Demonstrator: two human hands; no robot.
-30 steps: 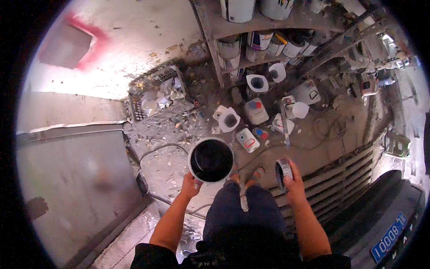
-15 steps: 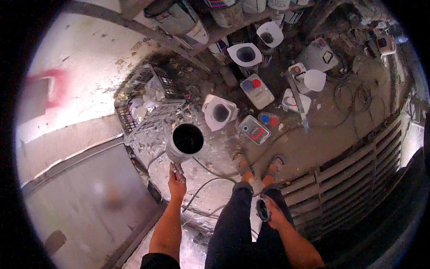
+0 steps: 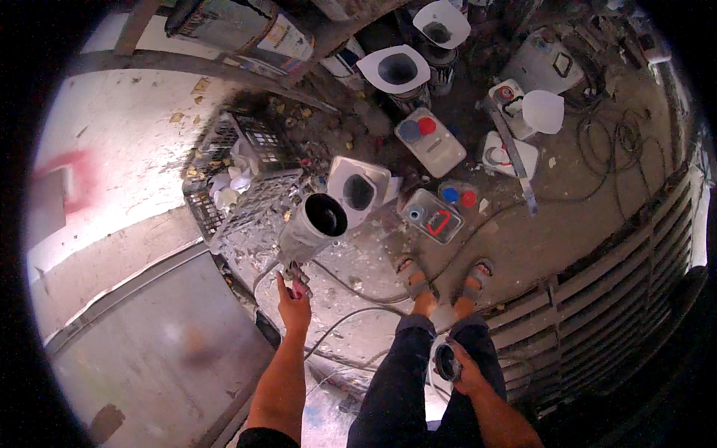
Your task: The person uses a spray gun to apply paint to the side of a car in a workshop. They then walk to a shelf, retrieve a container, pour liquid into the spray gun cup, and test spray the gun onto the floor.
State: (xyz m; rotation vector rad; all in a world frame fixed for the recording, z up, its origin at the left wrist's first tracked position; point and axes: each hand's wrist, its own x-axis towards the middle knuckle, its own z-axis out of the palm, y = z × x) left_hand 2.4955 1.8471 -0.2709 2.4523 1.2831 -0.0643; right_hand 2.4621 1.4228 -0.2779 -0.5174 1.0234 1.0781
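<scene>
Head view: I observe the left hand (image 3: 295, 310) closed around a red-and-metal spray gun handle (image 3: 299, 285); its grey, open-topped cylindrical cup (image 3: 305, 233) tilts rightward above the floor (image 3: 523, 246). The right hand (image 3: 466, 371) grips a round, dark-centred lid (image 3: 447, 364) before the legs. Outward lie a dark openwork plastic crate (image 3: 250, 196), left, and a translucent rectangular container with red-marked top (image 3: 428, 225), right.

Left of centre, the cup (image 3: 300, 233) looks smooth, glossy inside. The crate (image 3: 250, 205) at left looks plastic; the trousers (image 3: 392, 373), lower centre, are matt cloth, the floor (image 3: 377, 272) rough and dull.
</scene>
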